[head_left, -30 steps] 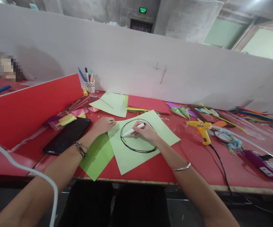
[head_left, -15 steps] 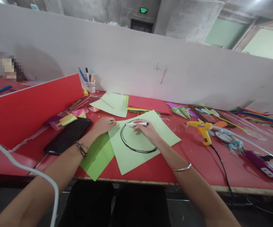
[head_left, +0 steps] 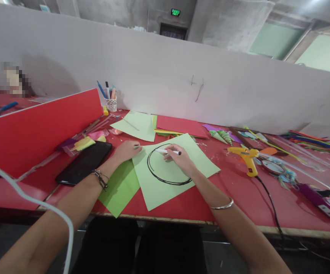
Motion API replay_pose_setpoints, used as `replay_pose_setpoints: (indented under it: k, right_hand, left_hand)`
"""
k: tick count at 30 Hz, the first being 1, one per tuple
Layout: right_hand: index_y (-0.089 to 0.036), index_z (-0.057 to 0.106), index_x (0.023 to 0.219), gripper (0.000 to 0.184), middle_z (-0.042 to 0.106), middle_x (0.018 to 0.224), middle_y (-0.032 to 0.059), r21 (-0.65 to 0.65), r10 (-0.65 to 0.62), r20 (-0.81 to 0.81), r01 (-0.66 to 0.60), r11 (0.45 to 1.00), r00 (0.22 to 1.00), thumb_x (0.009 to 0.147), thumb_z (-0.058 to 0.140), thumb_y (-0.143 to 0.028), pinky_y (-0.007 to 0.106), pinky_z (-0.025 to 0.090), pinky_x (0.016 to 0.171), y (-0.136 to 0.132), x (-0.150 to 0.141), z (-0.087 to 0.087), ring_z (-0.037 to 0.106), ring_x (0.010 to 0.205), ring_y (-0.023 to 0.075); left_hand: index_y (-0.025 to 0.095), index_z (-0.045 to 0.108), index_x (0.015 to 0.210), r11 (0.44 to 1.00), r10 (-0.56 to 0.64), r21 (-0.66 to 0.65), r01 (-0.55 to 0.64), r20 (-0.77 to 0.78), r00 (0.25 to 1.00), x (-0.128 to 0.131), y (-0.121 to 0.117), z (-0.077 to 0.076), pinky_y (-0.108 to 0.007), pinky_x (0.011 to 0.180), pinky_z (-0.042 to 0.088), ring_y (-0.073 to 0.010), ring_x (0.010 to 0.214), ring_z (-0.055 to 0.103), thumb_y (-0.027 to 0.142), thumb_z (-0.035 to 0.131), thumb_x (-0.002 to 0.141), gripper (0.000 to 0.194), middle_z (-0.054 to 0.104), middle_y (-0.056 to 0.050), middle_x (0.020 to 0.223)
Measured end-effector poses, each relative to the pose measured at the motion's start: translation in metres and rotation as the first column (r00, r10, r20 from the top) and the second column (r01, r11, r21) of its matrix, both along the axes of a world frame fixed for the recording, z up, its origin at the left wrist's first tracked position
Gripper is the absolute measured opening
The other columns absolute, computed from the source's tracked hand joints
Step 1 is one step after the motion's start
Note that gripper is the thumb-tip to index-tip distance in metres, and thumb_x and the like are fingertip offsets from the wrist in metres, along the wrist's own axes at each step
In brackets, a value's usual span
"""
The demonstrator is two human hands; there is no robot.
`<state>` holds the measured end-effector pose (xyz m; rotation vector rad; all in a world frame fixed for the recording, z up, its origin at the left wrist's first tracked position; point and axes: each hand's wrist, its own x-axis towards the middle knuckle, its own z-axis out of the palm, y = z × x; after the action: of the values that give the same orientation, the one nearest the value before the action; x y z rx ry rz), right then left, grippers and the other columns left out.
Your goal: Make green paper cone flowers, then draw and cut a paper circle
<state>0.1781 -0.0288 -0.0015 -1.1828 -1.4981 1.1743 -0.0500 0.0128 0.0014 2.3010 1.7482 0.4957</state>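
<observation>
A white marker [head_left: 169,151] with a dark end is pinched in my right hand [head_left: 179,156], its tip over the upper left of a black circle outline. That outline, drawn in several overlapping strokes, lies on a pale green sheet of paper [head_left: 150,198]. My left hand [head_left: 127,151] rests at the sheet's upper left corner, fingers curled together on its edge. Under that corner and my left wrist sticks out a brighter green sheet [head_left: 119,194]. A black phone [head_left: 83,163] lies left of my left forearm.
A yellow glue gun [head_left: 246,156] with a black cord lies to the right, near a purple power strip [head_left: 321,201]. Coloured paper [head_left: 182,125] and a pen cup [head_left: 112,104] stand at the back. A red board [head_left: 47,129] rises at left; a white cable [head_left: 30,196] crosses there.
My right hand has shifted slightly rightward with the marker along the top left of the circle. My left hand stays at the paper's corner. The whole view has moved a little.
</observation>
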Motion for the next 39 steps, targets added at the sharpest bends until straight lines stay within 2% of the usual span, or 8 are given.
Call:
replay_pose_setpoints:
  k: [6,14,26,35,39]
  right_hand:
    - [-0.02,0.056,0.082,0.018,0.063,0.084,0.0013,0.051,0.068,0.111,-0.074,0.996,0.992,0.076,0.048,-0.034,0.027,0.047,0.068,-0.007,-0.001,0.006,0.06,0.066,0.0103]
    - [-0.019,0.057,0.079,0.017,0.064,0.08,0.0008,0.045,0.185,0.151,-0.194,0.98,0.971,0.077,0.047,-0.032,0.029,0.043,0.073,-0.009,0.0,0.011,0.059,0.068,0.0107]
    - [-0.017,0.057,0.075,0.016,0.065,0.072,0.0015,-0.033,0.315,0.074,-0.314,0.949,0.946,0.075,0.051,-0.032,0.032,0.043,0.08,-0.007,0.002,0.015,0.061,0.075,0.0138]
    - [-0.017,0.06,0.07,0.018,0.065,0.07,0.0013,-0.065,0.379,0.127,-0.374,0.925,0.916,0.075,0.049,-0.03,0.028,0.042,0.073,-0.004,0.009,0.016,0.06,0.071,0.0142]
    - [-0.016,0.059,0.069,0.022,0.064,0.066,0.0027,-0.067,0.36,0.072,-0.356,0.932,0.93,0.077,0.046,-0.032,0.027,0.042,0.068,0.0,0.012,0.011,0.058,0.067,0.0134]
  left_hand:
    - [0.019,0.063,0.074,1.0,-0.006,0.004,0.006,-0.007,1.0,-0.001,0.004,-0.004,-0.024,0.06,0.036,-0.018,0.074,0.057,0.042,0.038,0.075,0.034,0.066,-0.004,0.079]
    - [0.018,0.063,0.073,1.0,-0.006,0.01,0.007,-0.006,1.0,-0.001,0.005,-0.005,-0.024,0.058,0.035,-0.0181,0.071,0.057,0.043,0.038,0.074,0.036,0.066,-0.005,0.077]
    - [0.018,0.064,0.075,1.0,-0.015,0.015,0.015,-0.002,1.0,-0.003,0.007,-0.007,-0.024,0.063,0.038,-0.0184,0.076,0.058,0.044,0.038,0.075,0.037,0.067,-0.005,0.081]
    - [0.019,0.065,0.08,1.0,-0.012,0.01,0.012,0.003,1.0,-0.004,0.008,-0.008,-0.025,0.066,0.04,-0.0198,0.081,0.058,0.044,0.039,0.074,0.037,0.067,-0.005,0.085]
    - [0.019,0.065,0.079,1.0,-0.001,0.01,0.001,-0.007,1.0,-0.004,0.008,-0.007,-0.024,0.064,0.039,-0.0192,0.078,0.058,0.044,0.039,0.073,0.037,0.067,-0.005,0.084]
